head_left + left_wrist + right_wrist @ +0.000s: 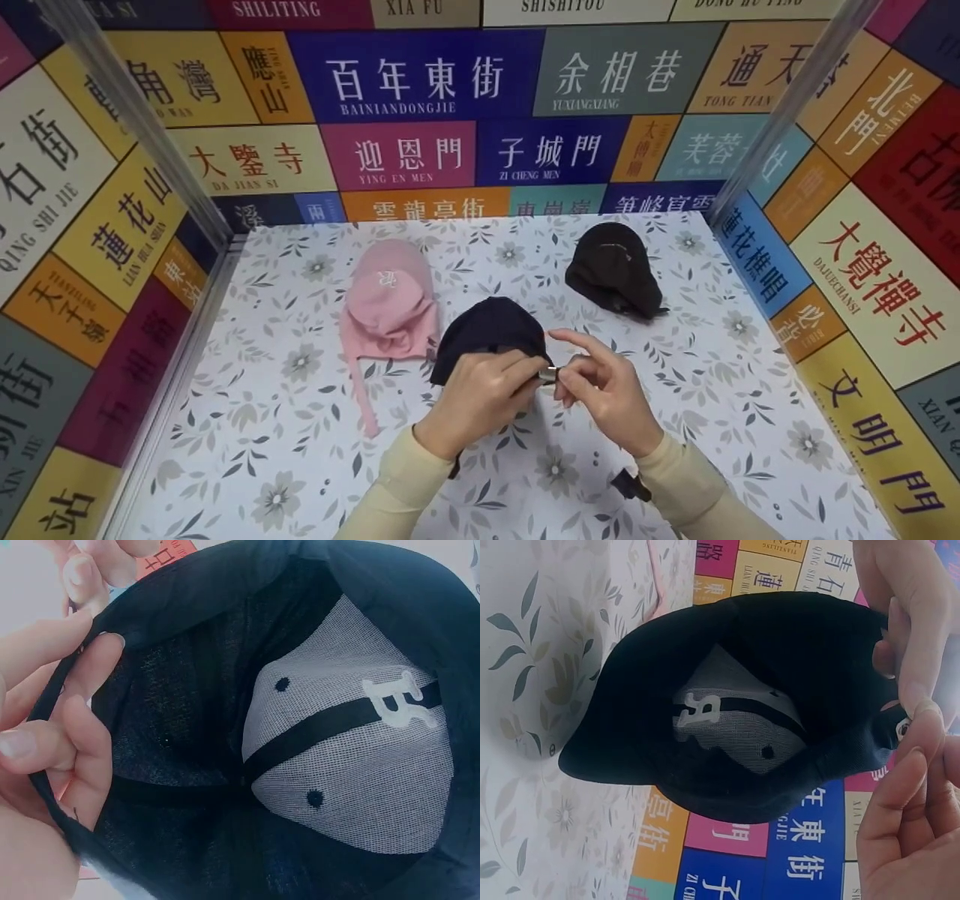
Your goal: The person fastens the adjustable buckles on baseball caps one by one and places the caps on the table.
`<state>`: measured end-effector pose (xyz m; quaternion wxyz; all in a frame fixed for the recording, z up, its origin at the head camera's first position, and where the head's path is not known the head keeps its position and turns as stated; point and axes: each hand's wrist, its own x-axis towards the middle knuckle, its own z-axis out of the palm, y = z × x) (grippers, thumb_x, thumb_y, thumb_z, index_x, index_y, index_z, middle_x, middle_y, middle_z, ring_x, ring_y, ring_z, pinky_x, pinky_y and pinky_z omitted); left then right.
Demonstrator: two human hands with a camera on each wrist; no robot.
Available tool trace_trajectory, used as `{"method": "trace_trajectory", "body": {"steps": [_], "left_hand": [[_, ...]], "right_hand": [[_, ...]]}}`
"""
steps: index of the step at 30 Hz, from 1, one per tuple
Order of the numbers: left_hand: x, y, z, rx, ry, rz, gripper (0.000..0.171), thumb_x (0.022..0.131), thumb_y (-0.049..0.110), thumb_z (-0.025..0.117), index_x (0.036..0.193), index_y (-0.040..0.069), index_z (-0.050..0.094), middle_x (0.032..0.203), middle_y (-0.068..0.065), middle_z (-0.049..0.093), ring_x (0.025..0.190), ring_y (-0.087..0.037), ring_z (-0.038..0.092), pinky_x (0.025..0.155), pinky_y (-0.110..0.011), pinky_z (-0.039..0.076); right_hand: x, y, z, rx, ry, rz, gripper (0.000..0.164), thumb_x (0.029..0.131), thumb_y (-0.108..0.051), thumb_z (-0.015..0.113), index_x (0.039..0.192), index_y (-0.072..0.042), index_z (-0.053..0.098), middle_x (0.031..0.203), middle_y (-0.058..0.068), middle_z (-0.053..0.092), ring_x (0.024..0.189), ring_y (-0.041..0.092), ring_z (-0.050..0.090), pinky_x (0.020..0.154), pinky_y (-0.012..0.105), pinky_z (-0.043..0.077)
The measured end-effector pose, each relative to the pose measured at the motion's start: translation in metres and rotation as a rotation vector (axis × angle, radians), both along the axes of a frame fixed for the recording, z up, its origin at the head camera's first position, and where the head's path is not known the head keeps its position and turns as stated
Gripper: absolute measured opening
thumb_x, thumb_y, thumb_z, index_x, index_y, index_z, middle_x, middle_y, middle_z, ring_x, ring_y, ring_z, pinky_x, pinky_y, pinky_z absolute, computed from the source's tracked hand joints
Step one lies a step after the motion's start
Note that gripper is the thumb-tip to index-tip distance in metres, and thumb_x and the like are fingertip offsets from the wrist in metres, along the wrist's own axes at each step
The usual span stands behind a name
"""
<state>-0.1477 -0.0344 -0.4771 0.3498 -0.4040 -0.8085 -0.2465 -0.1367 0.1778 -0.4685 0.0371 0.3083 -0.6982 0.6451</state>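
Tabletop white, printed with grey flowers and leaves. Walls on three sides, covered in coloured panels bearing Chinese characters and Latin lettering; two clear posts at the far corners.

Count: three caps, two hands, one metal buckle. Pink cap at left, its strap trailing toward the near edge; dark brown cap at far right, well apart from it.

Navy cap sits mid-table between the hands, near the pink one, open side toward the wearer; whether it touches the surface, I cannot tell. Inside, pale mesh lining, a black band across it, a white letter-like mark, two dark eyelets.

Left hand grips the navy cap's back edge, fingers curled around it. Right hand pinches at the buckle, index finger extended.
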Motion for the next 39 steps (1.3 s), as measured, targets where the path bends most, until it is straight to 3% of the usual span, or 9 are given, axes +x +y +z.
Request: {"method": "trace_trajectory", "body": {"steps": [7, 16, 27, 39], "left_hand": [[0.001, 0.001, 0.005, 0.013, 0.011, -0.010, 0.012, 0.085, 0.010, 0.078, 0.096, 0.012, 0.073, 0.076, 0.009, 0.061, 0.055, -0.005, 0.051, 0.050, -0.021, 0.045], [0.008, 0.003, 0.016, 0.059, -0.070, -0.081, 0.012, 0.088, 0.010, 0.076, 0.099, 0.011, 0.074, 0.082, 0.005, 0.068, 0.063, -0.005, 0.059, 0.059, -0.019, 0.051], [0.008, 0.007, 0.015, 0.040, -0.082, -0.056, 0.012, 0.088, 0.014, 0.077, 0.099, 0.011, 0.075, 0.082, 0.005, 0.069, 0.064, -0.006, 0.061, 0.062, -0.020, 0.053], [0.008, 0.005, 0.015, 0.035, -0.074, -0.020, 0.011, 0.086, 0.013, 0.077, 0.096, 0.012, 0.074, 0.076, 0.006, 0.064, 0.059, -0.006, 0.056, 0.056, -0.024, 0.050]], "right_hand": [[0.002, 0.003, 0.005, -0.012, 0.032, -0.006, 0.046, 0.095, 0.014, 0.055, 0.141, 0.007, 0.049, 0.071, 0.017, 0.064, 0.057, 0.032, 0.060, 0.055, 0.034, 0.055], [0.006, 0.001, 0.011, -0.031, 0.069, -0.010, 0.045, 0.095, 0.015, 0.054, 0.140, 0.007, 0.051, 0.071, 0.016, 0.062, 0.057, 0.026, 0.060, 0.055, 0.033, 0.054], [0.004, -0.012, 0.014, -0.006, 0.149, -0.013, 0.042, 0.093, 0.019, 0.052, 0.134, 0.010, 0.054, 0.069, 0.012, 0.052, 0.053, 0.018, 0.047, 0.047, 0.026, 0.041], [0.004, -0.012, 0.014, 0.011, 0.144, -0.038, 0.042, 0.093, 0.019, 0.053, 0.134, 0.009, 0.055, 0.070, 0.013, 0.053, 0.053, 0.016, 0.045, 0.047, 0.025, 0.040]]}}
